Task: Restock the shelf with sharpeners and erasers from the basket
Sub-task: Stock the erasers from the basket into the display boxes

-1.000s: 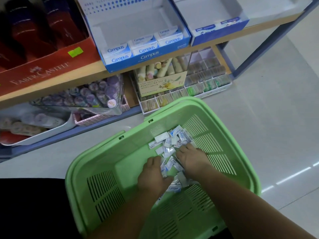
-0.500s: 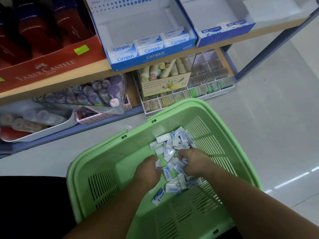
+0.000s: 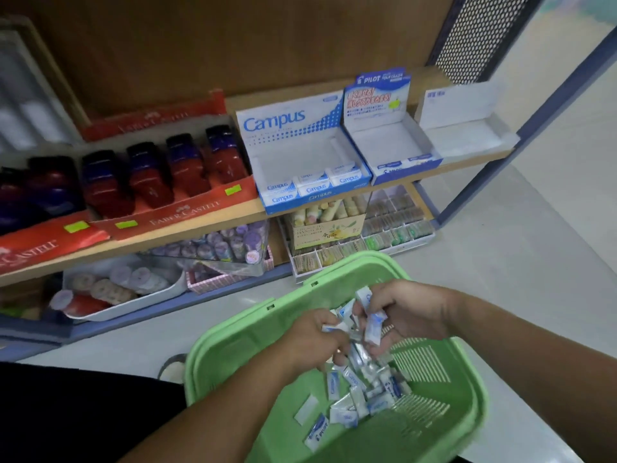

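Observation:
A green plastic basket [image 3: 467,406] stands on the floor with a heap of small white-and-blue erasers [image 3: 364,392] in it. Both hands are raised above the heap. My left hand [image 3: 310,342] grips a few erasers between its curled fingers. My right hand [image 3: 404,315] holds a bunch of erasers [image 3: 372,324], some sticking up past its fingers. On the shelf above, the blue Campus display box [image 3: 300,142] holds a front row of erasers. The Pilot box [image 3: 387,145] to its right looks nearly bare inside. Red Faber-Castell trays with sharpeners [image 3: 187,165] fill the shelf's left.
A white open carton [image 3: 464,125] sits at the shelf's right end beside a blue upright post [image 3: 494,168]. The lower shelf carries tubs of purple rolls [image 3: 217,248], a white tray [image 3: 127,305] and a compartment box [image 3: 394,228]. Pale floor lies right of the basket.
Both hands have come up out of the eraser heap holding erasers. The camera has tilted up, bringing the whole upper shelf and its boxes into view.

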A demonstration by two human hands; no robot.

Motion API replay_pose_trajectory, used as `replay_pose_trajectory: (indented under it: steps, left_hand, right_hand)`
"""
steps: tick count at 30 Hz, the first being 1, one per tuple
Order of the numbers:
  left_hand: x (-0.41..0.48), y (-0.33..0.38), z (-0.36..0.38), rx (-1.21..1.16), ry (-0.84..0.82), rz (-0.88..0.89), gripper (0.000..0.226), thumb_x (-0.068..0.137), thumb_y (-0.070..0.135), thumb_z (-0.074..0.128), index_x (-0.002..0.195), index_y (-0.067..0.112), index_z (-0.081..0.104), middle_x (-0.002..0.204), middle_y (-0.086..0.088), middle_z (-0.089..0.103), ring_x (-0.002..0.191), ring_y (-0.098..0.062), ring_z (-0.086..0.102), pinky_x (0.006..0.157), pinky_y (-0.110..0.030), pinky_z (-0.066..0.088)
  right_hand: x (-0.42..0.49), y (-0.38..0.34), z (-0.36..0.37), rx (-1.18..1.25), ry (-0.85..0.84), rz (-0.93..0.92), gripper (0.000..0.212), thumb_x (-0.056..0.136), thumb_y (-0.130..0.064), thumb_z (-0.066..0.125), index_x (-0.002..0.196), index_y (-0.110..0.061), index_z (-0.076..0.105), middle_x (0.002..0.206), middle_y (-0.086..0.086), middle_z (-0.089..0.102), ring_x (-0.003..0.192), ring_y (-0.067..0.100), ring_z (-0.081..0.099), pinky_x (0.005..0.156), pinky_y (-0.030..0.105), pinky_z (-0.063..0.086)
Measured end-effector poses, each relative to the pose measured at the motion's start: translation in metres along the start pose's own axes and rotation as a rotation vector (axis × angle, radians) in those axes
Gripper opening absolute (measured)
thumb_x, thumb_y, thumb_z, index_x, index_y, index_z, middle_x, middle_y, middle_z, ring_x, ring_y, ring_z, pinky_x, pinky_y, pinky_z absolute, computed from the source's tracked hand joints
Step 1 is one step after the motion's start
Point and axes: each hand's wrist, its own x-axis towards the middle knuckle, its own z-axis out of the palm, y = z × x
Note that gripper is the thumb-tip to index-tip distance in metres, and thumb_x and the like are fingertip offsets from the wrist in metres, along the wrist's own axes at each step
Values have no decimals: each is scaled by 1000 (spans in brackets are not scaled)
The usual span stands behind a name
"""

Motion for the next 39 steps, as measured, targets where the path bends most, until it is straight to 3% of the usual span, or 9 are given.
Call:
replay_pose_trajectory:
  steps: [3, 8, 13, 17, 20, 24, 27, 32, 39]
  left_hand:
    - [-30, 42, -17, 41, -26, 105, 20, 100, 24, 65, 110, 12, 53, 80, -13, 73, 58, -18, 65, 47, -23, 46]
    - [-80, 116, -67, 179, 37, 182, 34, 92, 24, 77, 104, 10, 49, 65, -12, 69, 50, -22, 62, 48, -26, 51]
    - [-109, 189, -112, 262, 219, 301, 18, 80, 7, 77, 88, 11, 62, 58, -12, 66, 46, -24, 59, 57, -38, 48]
    - [-113, 216, -130, 269, 182, 389, 13, 85, 11, 76, 91, 21, 71, 65, -1, 67, 47, -16, 56, 60, -34, 51]
    - [-105, 220, -130, 214, 131, 423, 33, 84, 6, 71, 105, 32, 76, 81, -6, 74, 47, -20, 52, 63, -36, 49]
    - [-87, 219, -133, 256, 163, 449, 8, 89, 26, 78, 95, 29, 75, 70, 5, 67, 48, -23, 48, 54, -33, 44]
    - [-73, 220, -141, 270, 270, 413, 11, 88, 38, 78, 91, 29, 72, 65, 0, 58, 49, -21, 46, 50, -29, 43]
    - [-49, 235, -148, 238, 354, 395, 14, 88, 31, 79, 99, 26, 72, 60, 9, 55, 48, -19, 39, 44, -24, 36]
    - [3, 250, -149, 336, 498, 404, 9, 89, 24, 79, 86, 15, 77, 65, -1, 64, 39, -11, 42, 43, -18, 34]
  right_hand:
    - [-30, -35, 11, 13, 63, -58, 17, 104, -19, 50, 100, -6, 59, 82, 10, 55, 70, 29, 63, 84, 55, 58]
    - [-73, -86, 46, -159, 258, -278, 29, 102, -35, 58, 100, -8, 67, 67, 2, 45, 50, 18, 39, 46, 28, 35]
    - [-99, -129, 63, -307, 339, -421, 33, 89, -35, 77, 59, -23, 68, 56, -2, 53, 43, 14, 31, 46, 23, 20]
    - [-97, -148, 59, -288, 262, -436, 22, 87, -37, 78, 72, -22, 73, 69, 5, 58, 44, 12, 28, 44, 20, 19]
    - [-85, -156, 48, -257, 241, -438, 25, 89, -35, 76, 66, -25, 73, 67, 1, 58, 44, 10, 26, 43, 19, 17]
    - [-74, -171, 25, -294, 193, -355, 14, 87, -28, 77, 75, -21, 75, 65, 1, 59, 41, 7, 25, 43, 18, 14]
    - [-65, -182, 3, -172, 173, -391, 15, 92, -20, 72, 99, -8, 69, 79, 11, 64, 43, 8, 30, 39, 17, 16]
    - [-46, -188, -22, -85, 214, -445, 18, 104, -15, 54, 108, 2, 59, 89, 18, 72, 38, 10, 36, 34, 15, 20]
    - [-32, -199, -53, -28, 610, -538, 13, 93, -12, 70, 103, -4, 69, 77, 13, 67, 41, 13, 29, 40, 17, 20]
